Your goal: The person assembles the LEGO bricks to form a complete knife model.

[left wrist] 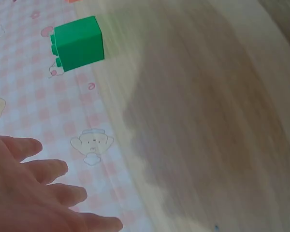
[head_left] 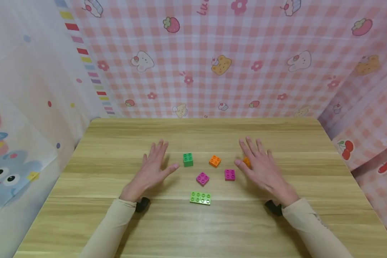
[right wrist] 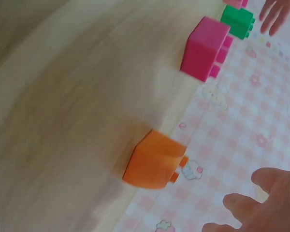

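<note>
My left hand [head_left: 151,171] hovers over the table with its fingers spread and nothing in it; the green brick [head_left: 188,160] stands just to its right. On the other side, my right hand [head_left: 261,168] is also spread and holds nothing. It partly covers an orange brick [head_left: 247,162], which shows whole in the right wrist view as an orange block [right wrist: 155,160]. Between the hands lie another orange brick [head_left: 214,161], a magenta brick [head_left: 202,178] turned cornerwise, and a second magenta brick [head_left: 229,175]. Nearer me is a longer lime green brick [head_left: 200,198] with two rows of studs.
The wooden table [head_left: 200,233] reaches back to a pink checked cloth [head_left: 200,86] hanging behind it. A white patterned cloth [head_left: 25,79] hangs on the left, and more pink cloth is on the right. Black wrist straps [head_left: 143,205] sit under both wrists.
</note>
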A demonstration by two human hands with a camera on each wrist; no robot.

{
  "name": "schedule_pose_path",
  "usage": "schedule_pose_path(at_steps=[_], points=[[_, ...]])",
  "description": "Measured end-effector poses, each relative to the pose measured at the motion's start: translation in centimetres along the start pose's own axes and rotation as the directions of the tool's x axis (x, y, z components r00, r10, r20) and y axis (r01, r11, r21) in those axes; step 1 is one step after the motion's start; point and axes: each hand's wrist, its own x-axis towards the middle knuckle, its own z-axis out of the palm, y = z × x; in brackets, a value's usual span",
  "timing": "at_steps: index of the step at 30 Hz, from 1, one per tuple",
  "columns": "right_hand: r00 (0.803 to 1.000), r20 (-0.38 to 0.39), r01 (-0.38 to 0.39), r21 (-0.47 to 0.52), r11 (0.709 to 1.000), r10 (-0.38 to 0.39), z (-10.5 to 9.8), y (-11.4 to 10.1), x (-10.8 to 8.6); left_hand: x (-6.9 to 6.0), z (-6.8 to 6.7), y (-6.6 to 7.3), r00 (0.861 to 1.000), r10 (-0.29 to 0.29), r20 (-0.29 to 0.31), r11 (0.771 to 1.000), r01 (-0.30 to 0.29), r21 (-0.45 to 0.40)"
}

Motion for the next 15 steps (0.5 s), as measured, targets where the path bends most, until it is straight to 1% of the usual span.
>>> schedule_pose_path(at_steps=[5,15], points=[[0.999,-0.021,0.031,0.044,0.999,-0.031,0.3,-0.9,0.1,0.2,0.0,0.3,1.0,0.01,0.018,0.998,-0.009,-0.068],[0.994,-0.056,0.098,0.055,0.994,-0.094,0.7,-2.6,-0.4,0.6,0.3,0.9,0.999,0.049,0.014,0.991,-0.046,-0.128]])
